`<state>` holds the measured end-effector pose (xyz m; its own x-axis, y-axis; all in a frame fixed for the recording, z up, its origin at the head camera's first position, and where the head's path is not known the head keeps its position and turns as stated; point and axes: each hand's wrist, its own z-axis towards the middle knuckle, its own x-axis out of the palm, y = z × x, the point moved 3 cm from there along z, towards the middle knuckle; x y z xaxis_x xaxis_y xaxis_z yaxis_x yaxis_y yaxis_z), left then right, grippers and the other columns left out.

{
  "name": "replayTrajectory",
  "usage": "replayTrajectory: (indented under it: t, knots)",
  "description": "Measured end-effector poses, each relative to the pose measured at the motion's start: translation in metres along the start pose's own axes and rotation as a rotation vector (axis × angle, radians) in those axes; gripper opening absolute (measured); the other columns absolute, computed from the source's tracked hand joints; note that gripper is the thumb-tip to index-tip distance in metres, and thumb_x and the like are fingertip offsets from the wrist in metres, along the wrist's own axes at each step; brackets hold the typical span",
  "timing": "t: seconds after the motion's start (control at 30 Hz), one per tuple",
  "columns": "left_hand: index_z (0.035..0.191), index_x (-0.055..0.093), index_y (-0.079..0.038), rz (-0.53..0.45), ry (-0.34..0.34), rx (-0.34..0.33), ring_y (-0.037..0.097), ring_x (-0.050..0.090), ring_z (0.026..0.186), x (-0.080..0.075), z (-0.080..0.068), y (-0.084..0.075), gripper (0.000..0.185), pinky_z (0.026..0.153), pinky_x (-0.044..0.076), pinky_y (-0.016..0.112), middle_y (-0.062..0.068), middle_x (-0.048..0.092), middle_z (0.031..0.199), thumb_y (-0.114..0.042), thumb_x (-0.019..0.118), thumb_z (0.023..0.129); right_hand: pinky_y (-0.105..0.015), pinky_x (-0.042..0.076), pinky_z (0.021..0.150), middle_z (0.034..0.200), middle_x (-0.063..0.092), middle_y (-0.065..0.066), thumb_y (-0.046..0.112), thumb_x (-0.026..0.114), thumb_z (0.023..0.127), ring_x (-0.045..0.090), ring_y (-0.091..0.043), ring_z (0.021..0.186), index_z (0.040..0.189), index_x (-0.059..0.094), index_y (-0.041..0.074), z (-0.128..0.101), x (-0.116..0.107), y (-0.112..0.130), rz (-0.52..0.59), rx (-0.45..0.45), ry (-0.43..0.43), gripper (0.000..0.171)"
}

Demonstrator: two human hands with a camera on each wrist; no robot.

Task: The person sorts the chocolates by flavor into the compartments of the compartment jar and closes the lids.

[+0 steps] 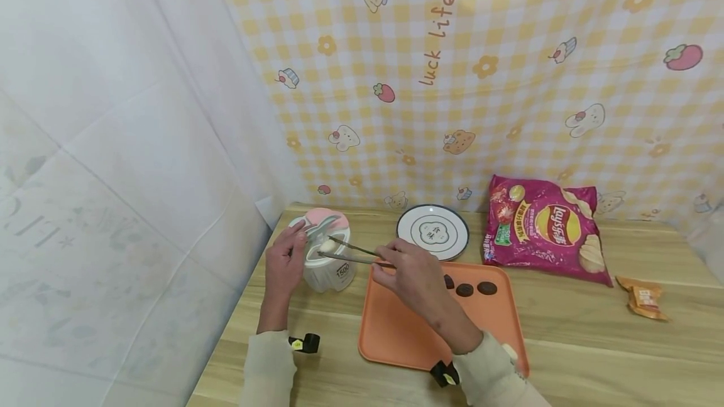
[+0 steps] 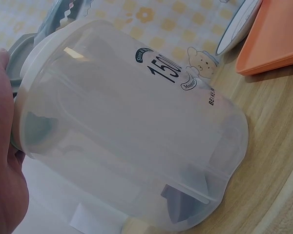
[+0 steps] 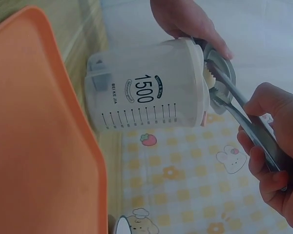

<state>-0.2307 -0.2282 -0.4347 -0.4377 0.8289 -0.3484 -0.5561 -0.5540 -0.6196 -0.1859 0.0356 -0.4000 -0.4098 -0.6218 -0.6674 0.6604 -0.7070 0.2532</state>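
At the left of the table stands a clear plastic storage canister (image 1: 334, 276) marked 1500, its grey lid flap (image 3: 228, 73) raised. My left hand (image 1: 285, 262) holds that flap at the canister's left side, thumb along its edge. In my right hand (image 1: 415, 278) is a pair of metal tongs (image 3: 241, 118), reaching left to the canister's opening. A small pale piece (image 1: 327, 245) sits between the toothed tips; its kind cannot be made out. Below the right hand lies an orange tray (image 1: 396, 338) with several dark oval pieces (image 1: 487, 288), partly hidden by the hand.
Behind the tray is a white plate (image 1: 407, 231) with a dark rim. A purple chip bag (image 1: 543, 231) lies to the right, with a small orange packet (image 1: 645, 299) beyond it. A checked curtain (image 1: 481, 105) hangs at the back, and a white wall (image 1: 141, 206) borders the left.
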Motion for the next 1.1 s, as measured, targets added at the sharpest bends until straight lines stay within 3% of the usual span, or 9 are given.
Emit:
replayTrajectory:
  t: [0.27,0.43,0.63,0.67,1.1]
  knots:
    - [0.091,0.075,-0.006,0.007,0.003,-0.016,0.024,0.057,0.112,0.000,0.000,0.000,0.022,0.101,0.036,0.043,0.007,0.068,0.109,-0.014,0.055,0.095,-0.017,0.039,0.044,0.082,0.060,0.011,0.028,0.067,0.079,0.052,0.001,0.061,0.091,0.072,0.023,0.001,-0.002,0.000,0.000,0.016,0.024,0.014]
    - [0.089,0.074,-0.001,-0.013,-0.007,-0.002,0.033,0.058,0.110,-0.001,0.001,-0.006,0.019,0.100,0.035,0.050,0.014,0.068,0.106,-0.005,0.056,0.093,-0.018,0.041,0.047,0.083,0.060,0.012,0.028,0.066,0.079,0.054,0.001,0.065,0.092,0.072,0.023,0.000,-0.005,-0.002,0.024,0.033,0.051,0.014]
    - [0.091,0.075,-0.004,-0.003,-0.002,-0.011,0.029,0.058,0.111,-0.001,0.000,-0.007,0.021,0.101,0.035,0.045,0.011,0.068,0.108,-0.011,0.055,0.094,-0.017,0.040,0.047,0.081,0.059,0.014,0.028,0.066,0.080,0.055,0.001,0.063,0.094,0.071,0.021,-0.006,-0.015,-0.006,0.085,0.069,0.088,0.016]
    - [0.091,0.075,-0.005,0.001,-0.002,-0.014,0.026,0.058,0.111,0.000,0.000,-0.001,0.021,0.102,0.035,0.043,0.009,0.068,0.108,-0.013,0.056,0.095,-0.017,0.040,0.047,0.080,0.059,0.014,0.029,0.066,0.080,0.055,0.000,0.062,0.094,0.071,0.021,-0.007,-0.016,-0.007,0.094,0.077,0.097,0.016]
    - [0.092,0.075,-0.007,0.013,-0.004,-0.026,0.022,0.057,0.112,0.000,-0.002,0.001,0.022,0.102,0.036,0.041,0.007,0.067,0.110,-0.017,0.056,0.095,-0.017,0.041,0.049,0.076,0.058,0.022,0.030,0.071,0.077,0.053,0.004,0.061,0.090,0.068,0.029,-0.041,-0.052,-0.036,0.093,0.141,0.198,0.013]
